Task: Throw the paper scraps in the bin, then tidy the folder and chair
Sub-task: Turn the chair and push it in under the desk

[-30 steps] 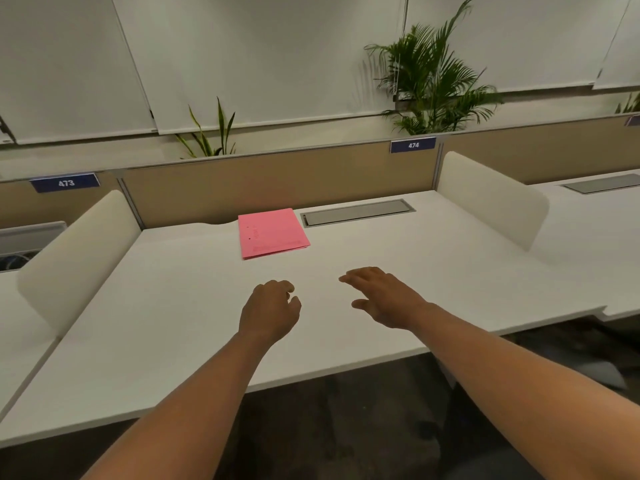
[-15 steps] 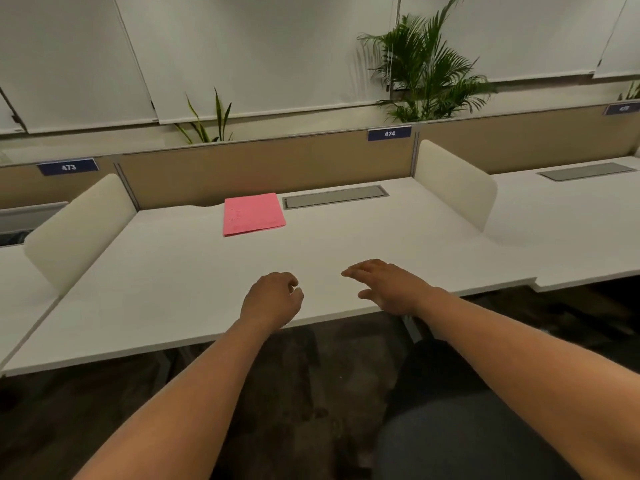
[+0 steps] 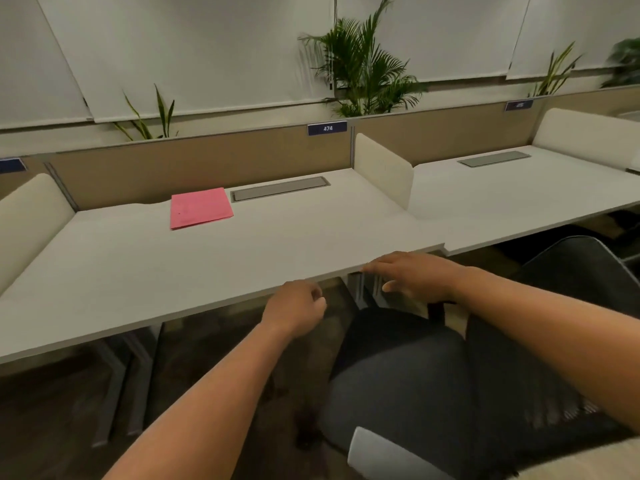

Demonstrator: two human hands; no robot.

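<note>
A pink folder (image 3: 200, 207) lies flat at the back of the white desk (image 3: 145, 271), beside a grey cable hatch (image 3: 280, 188). A dark grey office chair (image 3: 408, 382) stands in front of the desk at lower right, its seat below my arms. My left hand (image 3: 294, 308) hovers just off the desk's front edge with fingers loosely curled and nothing in it. My right hand (image 3: 412, 277) is spread at the desk edge above the chair, holding nothing. No paper scraps or bin are in view.
Cream side dividers (image 3: 382, 168) and a tan back panel (image 3: 194, 164) with a "474" label bound the desk. A second desk (image 3: 519, 195) adjoins on the right, with another dark chair back (image 3: 581, 268) below it. Plants (image 3: 360, 67) stand behind the panel. Desk legs (image 3: 114, 379) rise from the dark floor.
The view has pulled back from the desk and swung right. Both hands have come off the desktop to its front edge, and the chair seat has come into view.
</note>
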